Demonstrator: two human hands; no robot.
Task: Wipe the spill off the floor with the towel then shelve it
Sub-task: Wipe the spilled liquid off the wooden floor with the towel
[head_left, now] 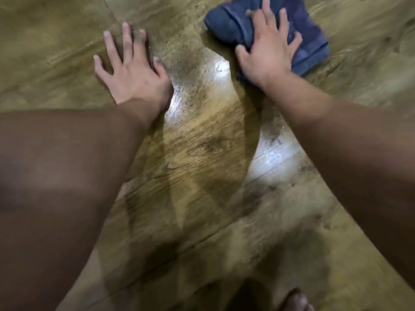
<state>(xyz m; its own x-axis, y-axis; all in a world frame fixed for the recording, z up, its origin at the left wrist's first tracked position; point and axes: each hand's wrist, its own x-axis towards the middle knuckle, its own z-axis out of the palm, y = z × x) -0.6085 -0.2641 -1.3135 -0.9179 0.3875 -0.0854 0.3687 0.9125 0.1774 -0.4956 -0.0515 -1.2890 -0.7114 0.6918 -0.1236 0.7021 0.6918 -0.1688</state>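
Observation:
A dark blue towel point(229, 23) lies bunched on the wooden floor at the upper right. My right hand point(267, 52) presses flat on top of it, fingers spread and curled over the cloth. My left hand point(132, 72) rests flat on the bare floor to the left, fingers apart, holding nothing. Between the two hands a wet, shiny patch of the spill point(222, 68) reflects light, and another glossy wet area point(271, 153) shows lower down beside my right forearm. The picture is blurred by motion.
Brown wood-grain floor planks point(202, 198) fill the view. A bare foot point(294, 299) shows at the bottom edge. No shelf is in view.

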